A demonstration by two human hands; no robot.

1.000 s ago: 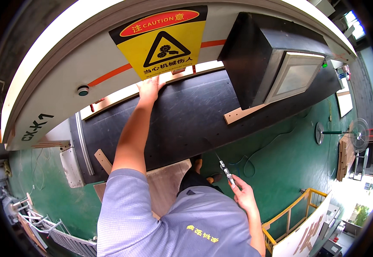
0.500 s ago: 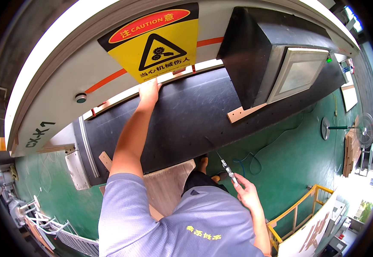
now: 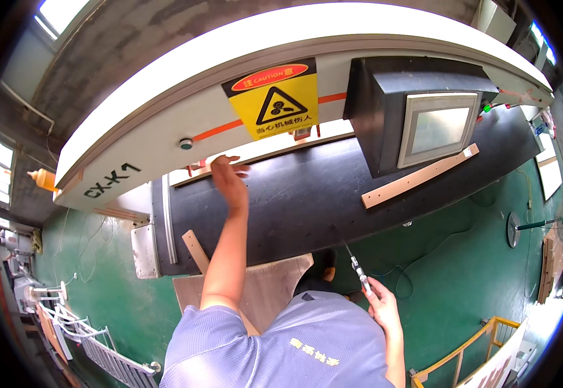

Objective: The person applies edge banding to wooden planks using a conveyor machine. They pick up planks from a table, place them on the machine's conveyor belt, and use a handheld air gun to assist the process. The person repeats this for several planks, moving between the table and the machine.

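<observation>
My left hand (image 3: 231, 184) is raised over the black machine bed (image 3: 281, 194), at the long pale strip (image 3: 265, 150) under the machine's beam. Its fingers are spread and I see nothing in them. Down at the right, in front of the bed's near edge, my right hand (image 3: 382, 304) is closed round a slim silver tool (image 3: 361, 275) with a long, thin tip. That tip points up and left toward the bed. A yellow warning sign (image 3: 275, 107) is on the white beam (image 3: 165, 123), above and right of my left hand.
A black control box with a screen (image 3: 438, 129) stands at the right, a wooden strip (image 3: 417, 178) lying below it. Another wooden strip (image 3: 195, 251) and a brown board (image 3: 262, 275) are near me. A yellow frame (image 3: 495, 323) and a floor fan (image 3: 521, 226) stand right.
My left hand has come off the pale strip's edge below the sign, moved left along the beam and spread its fingers. My right hand still holds the silver tool. The view has shifted.
</observation>
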